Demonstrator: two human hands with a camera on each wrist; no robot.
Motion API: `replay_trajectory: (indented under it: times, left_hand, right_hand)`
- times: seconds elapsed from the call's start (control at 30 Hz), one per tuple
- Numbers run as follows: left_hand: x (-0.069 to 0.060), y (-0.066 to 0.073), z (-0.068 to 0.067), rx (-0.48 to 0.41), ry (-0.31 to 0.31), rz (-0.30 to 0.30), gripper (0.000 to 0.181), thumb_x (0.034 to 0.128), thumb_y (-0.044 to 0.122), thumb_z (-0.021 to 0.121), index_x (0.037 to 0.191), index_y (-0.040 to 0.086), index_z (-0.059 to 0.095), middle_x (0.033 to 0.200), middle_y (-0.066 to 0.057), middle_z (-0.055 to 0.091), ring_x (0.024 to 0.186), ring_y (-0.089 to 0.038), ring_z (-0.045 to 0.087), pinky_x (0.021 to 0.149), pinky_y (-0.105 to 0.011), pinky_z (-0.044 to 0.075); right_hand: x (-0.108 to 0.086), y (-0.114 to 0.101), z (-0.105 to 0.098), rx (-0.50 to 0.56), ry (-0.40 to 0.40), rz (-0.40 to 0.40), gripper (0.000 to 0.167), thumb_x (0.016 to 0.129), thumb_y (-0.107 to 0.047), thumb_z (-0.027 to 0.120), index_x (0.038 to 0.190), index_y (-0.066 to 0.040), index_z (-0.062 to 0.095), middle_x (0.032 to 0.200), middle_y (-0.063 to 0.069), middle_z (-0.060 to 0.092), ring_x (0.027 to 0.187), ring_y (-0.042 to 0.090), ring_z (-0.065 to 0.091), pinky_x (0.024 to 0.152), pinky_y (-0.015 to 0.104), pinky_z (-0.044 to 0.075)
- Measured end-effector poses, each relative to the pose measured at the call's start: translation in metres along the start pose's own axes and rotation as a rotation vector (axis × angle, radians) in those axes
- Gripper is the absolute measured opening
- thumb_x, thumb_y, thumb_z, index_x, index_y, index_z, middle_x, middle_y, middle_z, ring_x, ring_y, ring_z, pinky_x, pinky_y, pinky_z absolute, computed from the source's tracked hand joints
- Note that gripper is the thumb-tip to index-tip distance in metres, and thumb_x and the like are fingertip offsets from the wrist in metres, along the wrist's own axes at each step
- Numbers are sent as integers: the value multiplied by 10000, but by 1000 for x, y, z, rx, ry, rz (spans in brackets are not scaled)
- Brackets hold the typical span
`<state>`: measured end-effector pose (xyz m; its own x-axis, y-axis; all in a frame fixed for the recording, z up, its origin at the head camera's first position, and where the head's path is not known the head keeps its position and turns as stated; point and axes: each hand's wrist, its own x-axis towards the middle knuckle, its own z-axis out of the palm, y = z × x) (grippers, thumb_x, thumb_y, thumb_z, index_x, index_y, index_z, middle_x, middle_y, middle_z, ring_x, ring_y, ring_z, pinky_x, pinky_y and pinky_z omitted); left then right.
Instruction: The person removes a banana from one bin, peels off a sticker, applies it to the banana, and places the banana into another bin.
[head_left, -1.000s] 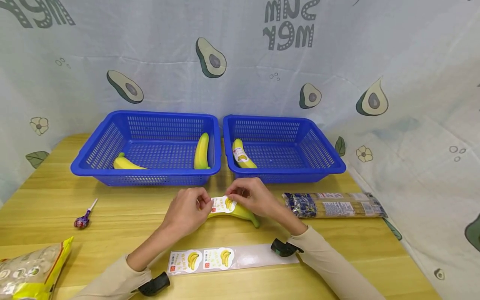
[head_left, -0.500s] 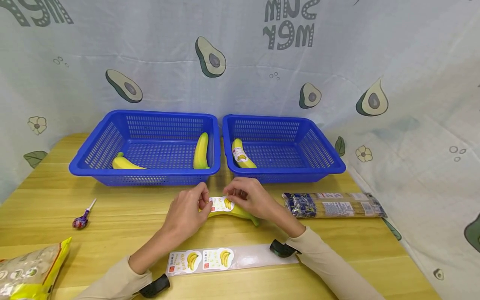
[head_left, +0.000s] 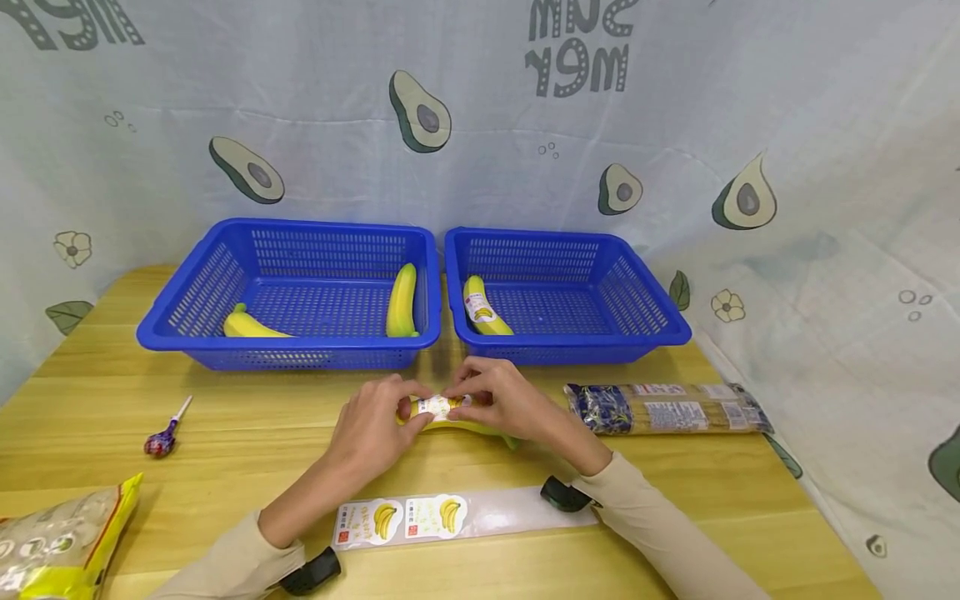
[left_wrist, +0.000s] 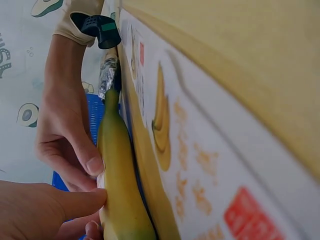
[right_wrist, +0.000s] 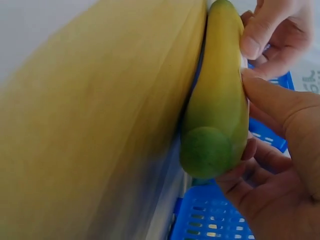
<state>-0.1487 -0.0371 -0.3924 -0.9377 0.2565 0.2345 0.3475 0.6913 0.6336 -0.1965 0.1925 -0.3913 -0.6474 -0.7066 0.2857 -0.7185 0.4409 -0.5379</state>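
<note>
A yellow banana (head_left: 471,427) with a green stem lies on the wooden table in front of the baskets. Across its upper side is a white banana-print sticker (head_left: 434,407), mostly covered by fingers. My left hand (head_left: 372,423) holds the banana's left part, thumb on the near side and fingers beyond. From the right, my right hand (head_left: 504,402) grips it the same way, thumb at the sticker. In the left wrist view both thumbs press along one side of the banana (left_wrist: 120,170). The right wrist view shows the banana (right_wrist: 220,90) end-on, fingers reaching behind it.
A sticker strip (head_left: 517,512) with two stickers lies nearer me. The left blue basket (head_left: 300,343) holds two bananas; the right basket (head_left: 570,342) holds a labelled one. Around stand a noodle pack (head_left: 671,410), a lollipop (head_left: 161,442) and a yellow-edged bag (head_left: 67,533).
The fingers of both hands have come down over the sticker and round the banana. Earlier they pinched the sticker's edges and more of it showed. The other things stay put.
</note>
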Motion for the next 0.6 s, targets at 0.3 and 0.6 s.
replay_trajectory:
  times: [0.3,0.6]
  left_hand:
    - [2,2,-7,43,-57,-53,241,850,161,942,1060,120,832,754,9,539,680,-164,487,543,-312,392]
    - [0,1,-12,64,-84,-34,333,787,110,977,1074,125,811,1023,-42,758,923,-280,722,694,-477,599]
  right_hand:
    - [-1,-2,-9,-37,-68,55,262,900,-123,898,1130,-12,837,1013,65,733,680,104,520,594,190,443]
    - [-1,-7,-20,-31,-184,130,350,908,-164,896,1201,6,809,1035,59,752,656,12,480,579,180,434]
